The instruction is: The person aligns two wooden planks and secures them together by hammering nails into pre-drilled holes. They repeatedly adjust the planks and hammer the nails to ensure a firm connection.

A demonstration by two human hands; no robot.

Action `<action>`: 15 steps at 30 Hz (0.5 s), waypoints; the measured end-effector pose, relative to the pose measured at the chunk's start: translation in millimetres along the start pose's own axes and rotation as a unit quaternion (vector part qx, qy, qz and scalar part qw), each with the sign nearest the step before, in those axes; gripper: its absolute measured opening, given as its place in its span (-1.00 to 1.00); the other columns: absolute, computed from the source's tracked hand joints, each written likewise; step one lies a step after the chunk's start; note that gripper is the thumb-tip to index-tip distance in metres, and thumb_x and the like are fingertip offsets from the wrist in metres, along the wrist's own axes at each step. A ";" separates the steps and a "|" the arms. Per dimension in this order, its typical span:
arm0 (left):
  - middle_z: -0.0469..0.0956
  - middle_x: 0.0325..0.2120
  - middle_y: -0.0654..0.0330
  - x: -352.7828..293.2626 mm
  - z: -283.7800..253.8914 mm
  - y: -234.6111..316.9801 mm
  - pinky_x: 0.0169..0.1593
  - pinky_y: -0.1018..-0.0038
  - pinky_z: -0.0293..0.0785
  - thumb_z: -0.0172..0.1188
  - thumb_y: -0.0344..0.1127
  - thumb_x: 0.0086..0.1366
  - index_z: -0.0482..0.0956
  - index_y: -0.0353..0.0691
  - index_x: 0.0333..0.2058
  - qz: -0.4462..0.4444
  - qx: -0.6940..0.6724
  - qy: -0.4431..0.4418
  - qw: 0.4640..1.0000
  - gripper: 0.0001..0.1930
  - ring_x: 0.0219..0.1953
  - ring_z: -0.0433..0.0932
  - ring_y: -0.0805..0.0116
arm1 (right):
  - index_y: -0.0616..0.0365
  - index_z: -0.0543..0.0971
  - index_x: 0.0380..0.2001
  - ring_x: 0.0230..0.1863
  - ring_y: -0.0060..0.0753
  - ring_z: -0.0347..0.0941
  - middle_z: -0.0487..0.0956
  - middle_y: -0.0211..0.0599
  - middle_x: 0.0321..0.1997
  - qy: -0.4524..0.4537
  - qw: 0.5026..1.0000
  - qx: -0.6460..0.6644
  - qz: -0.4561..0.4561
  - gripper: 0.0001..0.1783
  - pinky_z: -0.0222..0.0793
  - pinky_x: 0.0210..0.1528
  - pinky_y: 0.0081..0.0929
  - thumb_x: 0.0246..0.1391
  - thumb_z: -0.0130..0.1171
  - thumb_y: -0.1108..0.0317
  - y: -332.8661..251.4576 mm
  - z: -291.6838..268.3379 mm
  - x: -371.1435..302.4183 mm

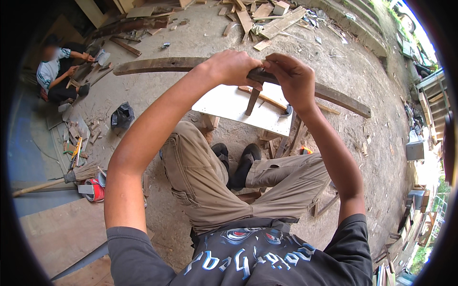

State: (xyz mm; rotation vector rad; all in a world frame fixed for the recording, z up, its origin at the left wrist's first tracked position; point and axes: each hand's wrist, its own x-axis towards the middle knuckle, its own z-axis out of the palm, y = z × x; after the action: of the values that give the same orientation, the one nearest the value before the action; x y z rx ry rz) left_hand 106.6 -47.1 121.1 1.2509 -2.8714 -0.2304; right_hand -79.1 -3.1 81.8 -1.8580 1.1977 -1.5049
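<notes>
Two hands (234, 66) (295, 83) hold the long plank (152, 66) midway — ends apparently free over floor (202, 40).

Lettering check, head view | Item: dark T-shirt (305, 272) worn by the person | Marking: one curved row of large, blackletter-style lettering (245, 267) across the front, pale with blue edging | Orientation: upside down in this view | Legibility: readable | Red can (98, 191) at left: any wording too small to read
</notes>
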 end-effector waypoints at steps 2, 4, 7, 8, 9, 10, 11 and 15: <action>0.69 -0.30 0.10 0.4 -0.4 -0.6 -0.05 0.18 0.59 0.34 0.18 0.15 0.59 0.13 0.04 0.003 0.000 0.000 1.000 -0.47 -0.19 0.67 0.08 | 0.19 0.71 -0.26 -0.37 -0.50 0.66 0.72 -0.25 -0.38 -0.003 1.000 -0.017 -0.007 -0.85 0.53 -0.30 -0.56 0.09 0.32 0.41 -3.5 -1.1 0.6; 0.69 -0.29 0.10 1.1 -0.6 0.6 -0.05 0.18 0.59 0.33 0.18 0.15 0.60 0.10 0.03 0.006 0.001 0.001 1.000 -0.48 -0.19 0.67 0.08 | 0.18 0.71 -0.27 -0.37 -0.46 0.67 0.71 -0.25 -0.37 -0.007 0.999 -0.036 -0.013 -0.85 0.53 -0.29 -0.54 0.08 0.32 0.41 -5.3 -3.2 1.3; 0.69 -0.30 0.09 0.6 0.4 2.2 -0.04 0.18 0.58 0.32 0.18 0.17 0.60 0.07 0.02 0.009 -0.007 0.000 1.000 -0.49 -0.19 0.67 0.07 | 0.17 0.71 -0.26 -0.38 -0.40 0.67 0.71 -0.24 -0.36 -0.018 0.995 -0.078 -0.056 -0.85 0.55 -0.28 -0.51 0.07 0.31 0.42 -12.1 -6.9 3.3; 0.69 -0.30 0.08 -0.5 -0.4 4.6 -0.04 0.18 0.58 0.31 0.18 0.17 0.59 0.06 0.02 0.012 -0.017 -0.005 1.000 -0.48 -0.19 0.66 0.07 | 0.18 0.71 -0.27 -0.37 -0.40 0.68 0.71 -0.24 -0.36 -0.019 0.993 -0.093 -0.068 -0.85 0.55 -0.28 -0.50 0.07 0.31 0.42 -11.8 -8.9 2.8; 0.68 -0.30 0.08 -1.0 -1.3 6.9 -0.04 0.18 0.58 0.31 0.18 0.18 0.59 0.04 0.02 0.016 -0.028 -0.009 0.999 -0.48 -0.19 0.66 0.06 | 0.18 0.72 -0.27 -0.37 -0.40 0.68 0.71 -0.24 -0.35 -0.021 0.991 -0.108 -0.080 -0.85 0.55 -0.28 -0.49 0.07 0.31 0.42 -11.5 -11.0 1.9; 0.68 -0.30 0.07 -0.4 -2.1 8.5 -0.03 0.18 0.57 0.30 0.18 0.18 0.58 0.02 0.03 0.018 -0.033 -0.006 0.999 -0.47 -0.19 0.66 0.06 | 0.18 0.72 -0.27 -0.37 -0.40 0.68 0.71 -0.24 -0.35 -0.023 0.988 -0.123 -0.091 -0.85 0.55 -0.28 -0.49 0.07 0.31 0.42 -11.0 -13.0 1.9; 0.68 -0.30 0.07 -1.3 -1.4 10.0 -0.03 0.18 0.57 0.30 0.18 0.19 0.58 0.00 0.03 0.019 -0.040 -0.004 0.999 -0.46 -0.19 0.66 0.06 | 0.18 0.72 -0.27 -0.37 -0.40 0.68 0.71 -0.24 -0.35 -0.025 0.989 -0.120 -0.087 -0.86 0.55 -0.29 -0.49 0.07 0.30 0.43 -11.1 -14.1 1.5; 0.68 -0.28 0.06 -1.0 -1.7 14.8 -0.02 0.15 0.56 0.29 0.16 0.21 0.55 -0.09 0.03 0.010 -0.055 0.002 0.998 -0.44 -0.16 0.65 0.04 | 0.18 0.72 -0.29 -0.38 -0.42 0.68 0.71 -0.24 -0.37 -0.025 0.994 -0.097 -0.050 -0.87 0.56 -0.30 -0.51 0.07 0.30 0.43 -10.0 -17.4 0.2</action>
State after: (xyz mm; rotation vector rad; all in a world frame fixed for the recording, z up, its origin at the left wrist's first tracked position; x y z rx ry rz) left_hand 96.5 -36.6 124.8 1.2019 -2.8244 -0.3790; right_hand -92.1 4.7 94.9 -2.0987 1.2834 -1.4276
